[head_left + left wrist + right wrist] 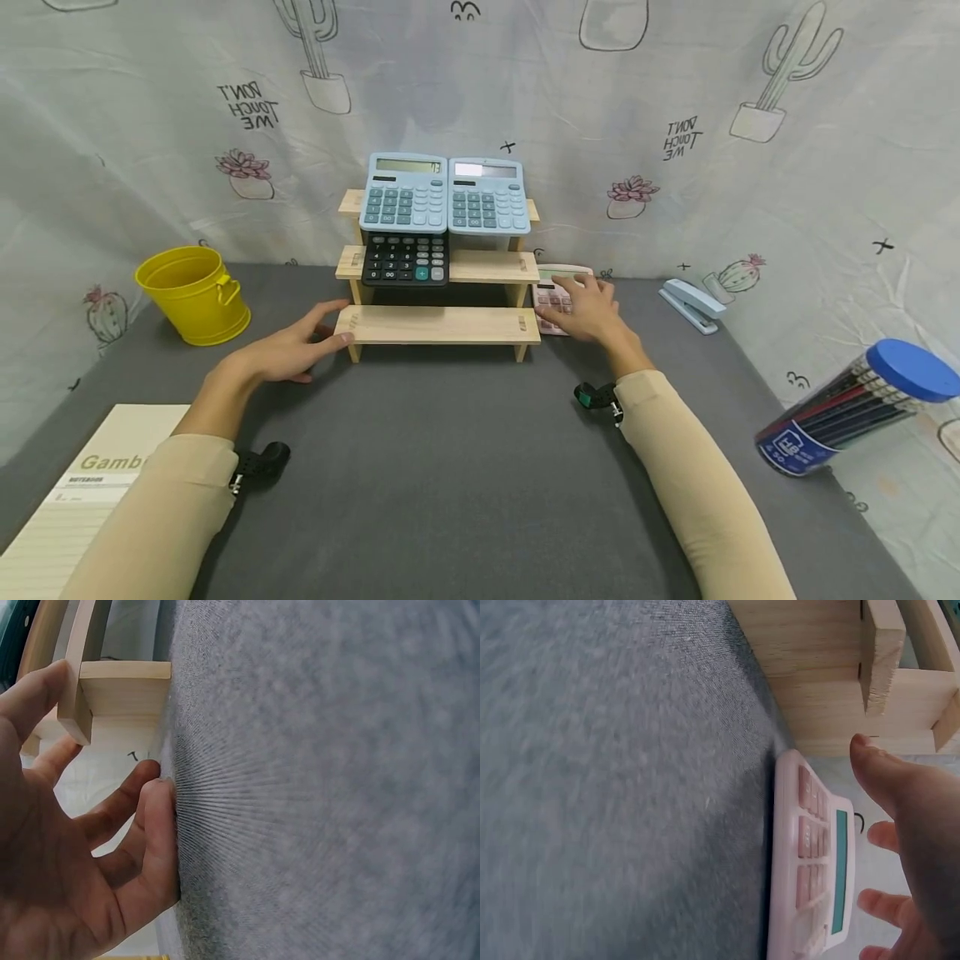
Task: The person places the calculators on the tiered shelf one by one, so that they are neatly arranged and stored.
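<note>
A three-step wooden shelf [442,325] stands against the back cloth. At the left end of its lowest board, my left hand [296,346] pinches the board between thumb and forefinger; the other fingers rest bent on the tabletop. In the left wrist view the thumb lies on the board's front edge [79,712]. On the right, my right hand [588,310] hovers with spread fingers over a pink calculator [551,321] lying on the table beside the shelf. The right wrist view shows a gap between the fingers and the pink calculator [786,855].
Two light-blue calculators [405,196] lean on the top step, a black calculator [405,258] on the middle one. A yellow bucket [191,300] and a notebook [97,475] are left. A blue stapler [692,305] and a blue-lidded pencil tub [847,408] stand right.
</note>
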`<state>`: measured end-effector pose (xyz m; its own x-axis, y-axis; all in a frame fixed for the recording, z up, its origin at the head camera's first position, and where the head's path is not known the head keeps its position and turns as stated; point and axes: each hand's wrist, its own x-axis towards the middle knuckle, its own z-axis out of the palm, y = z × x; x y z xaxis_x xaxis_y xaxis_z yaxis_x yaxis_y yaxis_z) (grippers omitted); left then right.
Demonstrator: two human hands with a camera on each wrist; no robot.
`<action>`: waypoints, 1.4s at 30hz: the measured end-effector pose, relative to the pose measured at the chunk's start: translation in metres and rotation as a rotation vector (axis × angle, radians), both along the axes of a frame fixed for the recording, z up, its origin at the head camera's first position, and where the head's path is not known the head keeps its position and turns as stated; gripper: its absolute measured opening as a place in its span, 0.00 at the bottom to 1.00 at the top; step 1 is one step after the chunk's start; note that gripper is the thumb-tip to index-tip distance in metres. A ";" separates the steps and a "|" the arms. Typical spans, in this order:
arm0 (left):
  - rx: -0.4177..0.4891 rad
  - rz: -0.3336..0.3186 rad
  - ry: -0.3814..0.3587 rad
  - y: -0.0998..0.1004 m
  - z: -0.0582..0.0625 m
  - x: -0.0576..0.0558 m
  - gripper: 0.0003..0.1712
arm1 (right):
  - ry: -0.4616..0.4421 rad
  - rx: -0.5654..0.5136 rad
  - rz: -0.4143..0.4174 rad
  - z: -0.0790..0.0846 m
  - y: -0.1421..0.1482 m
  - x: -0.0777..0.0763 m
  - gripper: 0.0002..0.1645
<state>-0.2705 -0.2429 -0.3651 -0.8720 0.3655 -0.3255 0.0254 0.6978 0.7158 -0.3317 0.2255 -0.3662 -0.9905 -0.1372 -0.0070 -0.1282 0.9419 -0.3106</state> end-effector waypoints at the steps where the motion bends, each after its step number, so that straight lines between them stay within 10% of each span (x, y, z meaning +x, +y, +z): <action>1: -0.001 -0.002 0.003 0.000 0.000 0.000 0.51 | -0.008 -0.001 -0.009 -0.001 -0.001 -0.001 0.46; 20: 0.007 -0.005 0.010 -0.009 0.001 0.000 0.51 | -0.127 -0.025 -0.151 -0.016 -0.021 -0.012 0.56; 42: 0.016 -0.006 -0.010 -0.004 -0.001 -0.003 0.51 | -0.053 -0.097 -0.151 -0.015 0.001 -0.007 0.59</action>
<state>-0.2732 -0.2473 -0.3658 -0.8666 0.3757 -0.3284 0.0220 0.6862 0.7270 -0.3391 0.2269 -0.3814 -0.9985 0.0103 -0.0533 0.0309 0.9146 -0.4033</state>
